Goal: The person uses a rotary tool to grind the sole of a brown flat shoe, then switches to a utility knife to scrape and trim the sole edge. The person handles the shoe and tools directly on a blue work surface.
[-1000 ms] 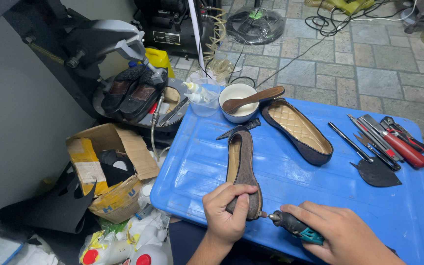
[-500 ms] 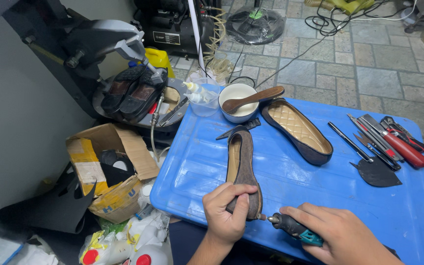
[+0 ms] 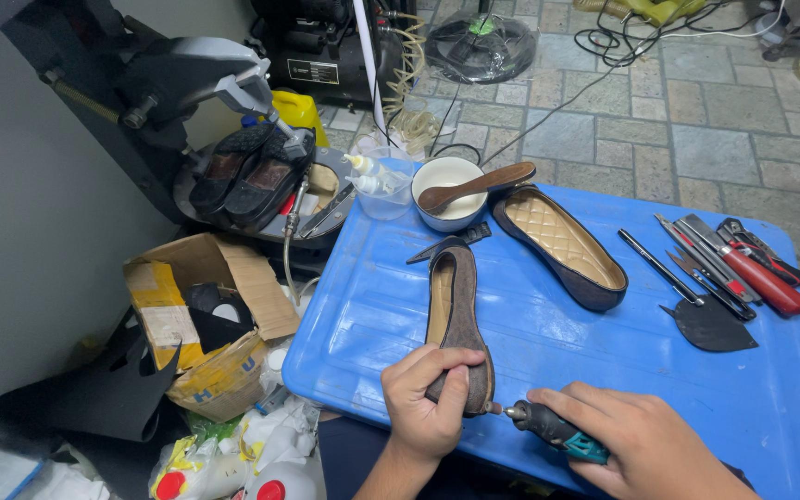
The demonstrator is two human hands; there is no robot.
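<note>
The left hand is clamping the brown shoe at the table's near edge; the right hand is gripping a rotary tool against its heel. The bit could skid toward the left fingers.

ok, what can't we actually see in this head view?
- Rotary tool tip: too small, pressed against the shoe's heel end.
- Shoe heel: covered by the left hand.
- Right hand: cut off by the bottom edge.
- White bowl contents: hidden by the wooden spoon.
</note>
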